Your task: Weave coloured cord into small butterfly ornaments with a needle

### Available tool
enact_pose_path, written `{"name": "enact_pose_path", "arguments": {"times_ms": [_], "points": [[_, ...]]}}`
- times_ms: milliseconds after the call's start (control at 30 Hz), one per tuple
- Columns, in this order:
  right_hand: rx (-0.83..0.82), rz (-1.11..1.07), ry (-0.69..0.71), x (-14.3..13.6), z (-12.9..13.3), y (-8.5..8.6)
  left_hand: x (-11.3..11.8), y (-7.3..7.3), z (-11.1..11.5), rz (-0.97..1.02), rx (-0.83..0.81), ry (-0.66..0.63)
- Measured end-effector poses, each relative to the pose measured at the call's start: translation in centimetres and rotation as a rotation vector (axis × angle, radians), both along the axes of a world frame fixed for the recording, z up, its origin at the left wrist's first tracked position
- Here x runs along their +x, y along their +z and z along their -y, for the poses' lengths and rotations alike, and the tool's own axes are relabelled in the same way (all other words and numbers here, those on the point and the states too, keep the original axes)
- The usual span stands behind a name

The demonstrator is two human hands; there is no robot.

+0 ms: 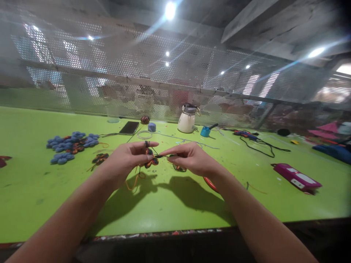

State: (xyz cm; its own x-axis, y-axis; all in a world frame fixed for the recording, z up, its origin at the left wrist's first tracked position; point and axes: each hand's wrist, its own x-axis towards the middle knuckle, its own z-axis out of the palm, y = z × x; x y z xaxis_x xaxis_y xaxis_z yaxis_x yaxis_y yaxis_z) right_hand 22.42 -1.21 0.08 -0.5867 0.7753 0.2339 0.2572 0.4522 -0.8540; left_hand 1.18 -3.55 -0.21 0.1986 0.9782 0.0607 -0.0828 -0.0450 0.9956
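My left hand (131, 157) pinches a small dark and orange crocheted flower (151, 161), with dark yarn passing round its raised index finger. My right hand (189, 157) is closed beside it, its fingertips on a thin dark tool or strand that reaches the flower; which one is too small to tell. An orange yarn tail (134, 183) hangs below my left hand. Under my right fingers lies another dark piece (178, 168), partly hidden. Left of my left hand, a dark orange flower (100, 158) rests on the green table (170, 215).
Blue crocheted flowers (61, 144) lie at the left. Along the back stand a phone (129, 128), a purple yarn roll (151, 127), a cream jug (187, 119) and a blue pot (205, 131). A magenta case (296, 177) is at the right; a red ring (210, 184) lies under my right forearm.
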Motion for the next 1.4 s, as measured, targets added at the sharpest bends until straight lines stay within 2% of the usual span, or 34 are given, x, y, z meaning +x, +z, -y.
{"name": "enact_pose_path", "arguments": {"times_ms": [133, 233, 433, 733, 967, 1200, 1400], "points": [[0.064, 0.087, 0.006, 0.1, 0.0, 0.3, 0.0, -0.2, -0.1, -0.033, 0.014, -0.012], [0.051, 0.097, 0.009, 0.1, 0.1, 0.4, -0.1, -0.3, -0.2, -0.052, 0.032, -0.026], [-0.091, -0.053, 0.017, -0.3, 0.0, 0.0, -0.3, -0.6, -0.5, -0.042, 0.049, -0.027], [-0.253, -0.181, -0.053, -0.8, 0.2, -0.1, -0.3, -0.4, -0.4, -0.021, 0.007, -0.027], [-0.488, -0.349, -0.041, -1.2, 0.1, -0.6, -0.2, -0.3, -0.5, -0.01, 0.015, -0.019], [-0.469, -0.337, -0.002, -0.8, -0.1, -0.6, 0.1, 0.3, 0.0, 0.041, -0.029, -0.004], [-0.519, -0.335, -0.021, -1.1, 0.1, -0.5, 0.0, 0.2, -0.2, 0.035, 0.0, -0.017]]}}
